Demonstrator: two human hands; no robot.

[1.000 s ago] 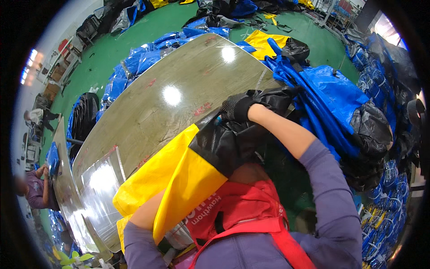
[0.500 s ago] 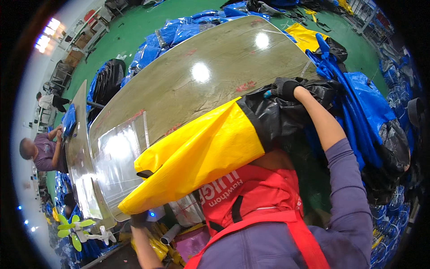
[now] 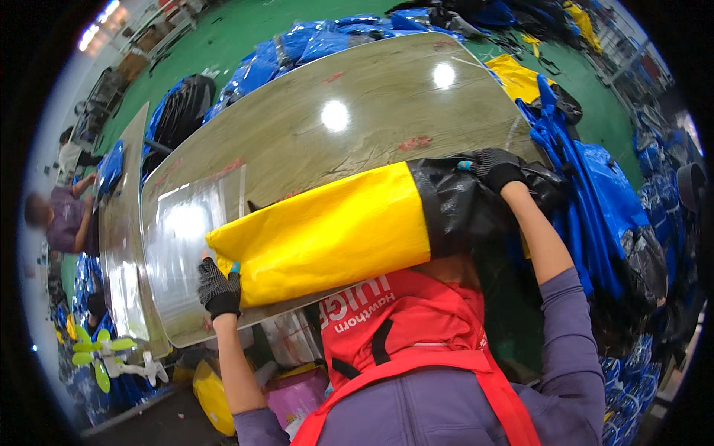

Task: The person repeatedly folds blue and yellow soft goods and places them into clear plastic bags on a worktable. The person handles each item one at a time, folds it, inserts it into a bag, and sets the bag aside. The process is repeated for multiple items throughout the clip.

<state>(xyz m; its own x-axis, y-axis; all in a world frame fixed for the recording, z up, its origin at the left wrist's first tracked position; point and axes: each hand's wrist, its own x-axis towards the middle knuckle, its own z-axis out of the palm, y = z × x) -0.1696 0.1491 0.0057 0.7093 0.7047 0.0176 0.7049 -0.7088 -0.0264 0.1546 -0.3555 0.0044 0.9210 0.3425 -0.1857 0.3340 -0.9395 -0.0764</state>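
Note:
A long yellow and black bag (image 3: 335, 230) of shiny coated fabric lies across the near side of the table, its yellow part to the left and its crumpled black part to the right. At the yellow end is my left hand (image 3: 219, 290), in a dark dotted glove, closed on the bag's near left corner with the thumb over the fabric. My right hand (image 3: 497, 168), gloved alike with a light blue thumb tip, grips the black part near its far edge. What lies under the fabric is hidden.
The glossy table (image 3: 372, 97) has a clear sheet (image 3: 186, 215) at its left. Blue bags (image 3: 260, 67) are heaped behind it; blue and black ones (image 3: 587, 201) hang at the right. A green fan (image 3: 103, 349) stands lower left. Another person (image 3: 71, 215) handles a blue packet at far left.
My left hand has come up from below the table edge onto the bag's yellow end. The yellow part is now flatter and straighter. My right hand stays on the black part.

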